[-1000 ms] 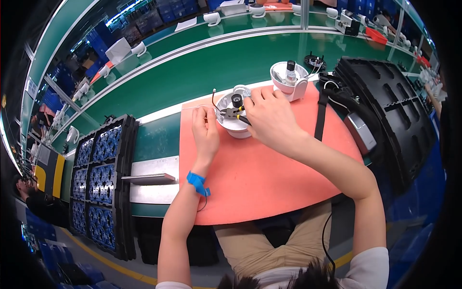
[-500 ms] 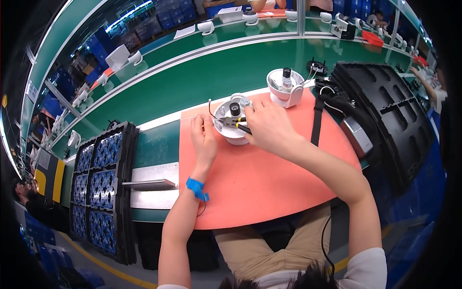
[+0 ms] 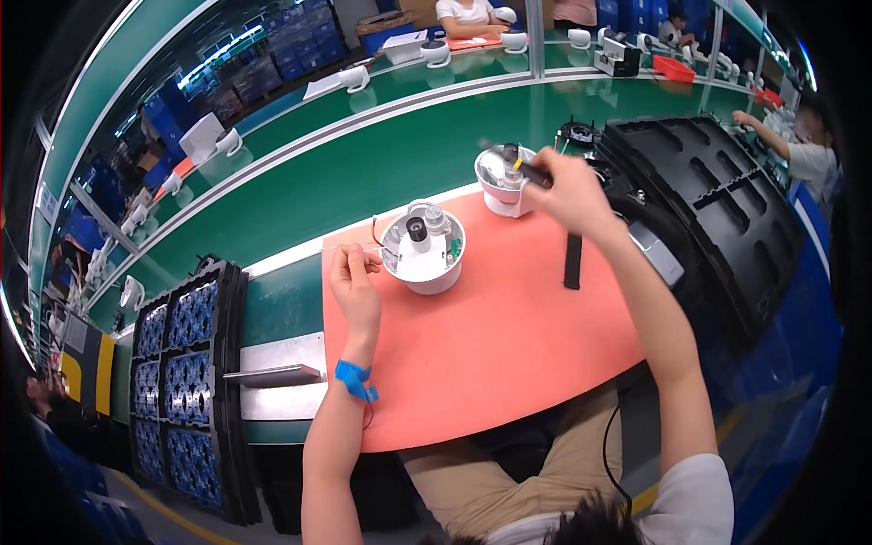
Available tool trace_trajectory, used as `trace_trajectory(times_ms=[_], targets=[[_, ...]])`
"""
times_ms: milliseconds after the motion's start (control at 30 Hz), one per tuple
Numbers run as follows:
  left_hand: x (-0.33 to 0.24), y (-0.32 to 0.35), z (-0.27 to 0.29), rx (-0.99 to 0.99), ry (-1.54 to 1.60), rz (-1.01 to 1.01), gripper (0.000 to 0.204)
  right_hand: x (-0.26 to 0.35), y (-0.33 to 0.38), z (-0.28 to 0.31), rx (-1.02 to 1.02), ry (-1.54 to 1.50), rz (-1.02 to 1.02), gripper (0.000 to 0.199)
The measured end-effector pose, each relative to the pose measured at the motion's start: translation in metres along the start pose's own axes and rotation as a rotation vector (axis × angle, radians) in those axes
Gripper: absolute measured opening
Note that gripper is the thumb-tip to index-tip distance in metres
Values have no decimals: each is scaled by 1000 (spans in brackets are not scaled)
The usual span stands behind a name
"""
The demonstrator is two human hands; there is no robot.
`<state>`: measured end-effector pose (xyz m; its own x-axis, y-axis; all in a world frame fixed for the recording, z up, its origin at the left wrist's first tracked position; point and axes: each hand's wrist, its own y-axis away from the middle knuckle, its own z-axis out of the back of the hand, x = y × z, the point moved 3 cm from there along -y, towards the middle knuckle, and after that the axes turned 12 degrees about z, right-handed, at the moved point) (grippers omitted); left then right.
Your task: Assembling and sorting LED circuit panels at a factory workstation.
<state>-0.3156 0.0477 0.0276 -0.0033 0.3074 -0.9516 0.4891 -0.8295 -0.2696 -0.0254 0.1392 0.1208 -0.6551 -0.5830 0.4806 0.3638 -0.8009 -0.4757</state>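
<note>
A white round camera housing (image 3: 436, 283) sits on the orange mat (image 3: 490, 363); a black lens (image 3: 417, 231), a silver cylinder and a brown wire show inside its open top. At its left rim my left hand (image 3: 355, 289) is closed in a pinch on a thin white strip (image 3: 334, 248) that reaches to the housing. My right hand (image 3: 572, 193) grips wire cutters (image 3: 534, 173) with black and yellow handles; their jaws are blurred by motion. They are over a second white camera housing (image 3: 502, 193) on a stand, partly hidden behind hand and tool.
To the left stand stacked black trays (image 3: 193, 381) with blue inserts, beside a metal plate (image 3: 286, 400). At the right lie large black trays (image 3: 699, 182), a grey box (image 3: 658, 257) and a black strap (image 3: 572, 262). Across the green bench (image 3: 381, 154), a co-worker (image 3: 468, 20) sits near more white cameras.
My right hand has carried the wire cutters from the near housing up and right, over the second housing. My left hand stays pinched by the near housing. The whole view has shifted slightly.
</note>
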Motion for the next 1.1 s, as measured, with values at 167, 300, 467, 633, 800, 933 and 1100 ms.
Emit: trace_trajectory(times_ms=[167, 300, 467, 633, 800, 933, 1100], targets=[[-4, 2, -11, 18, 181, 53, 24, -71, -51, 6, -48, 211, -14, 36], [-5, 4, -17, 48, 288, 154, 26, -87, -55, 0, 3, 195, 25, 36], [-1, 7, -11, 83, 372, 204, 21, -47, -23, -11, -16, -92, 228, 28], [-4, 10, -13, 140, 298, 166, 21, -31, 9, -17, 42, 199, 466, 32], [-10, 16, -21, 231, 332, 104, 17, -56, 18, -19, 54, 44, 471, 37], [-26, 26, -19, 151, 83, -106, 12, -43, 46, 1, 138, -14, 531, 42], [-75, 44, -31, 205, -191, -152, 11, -12, 90, 33, 344, -115, 537, 39]])
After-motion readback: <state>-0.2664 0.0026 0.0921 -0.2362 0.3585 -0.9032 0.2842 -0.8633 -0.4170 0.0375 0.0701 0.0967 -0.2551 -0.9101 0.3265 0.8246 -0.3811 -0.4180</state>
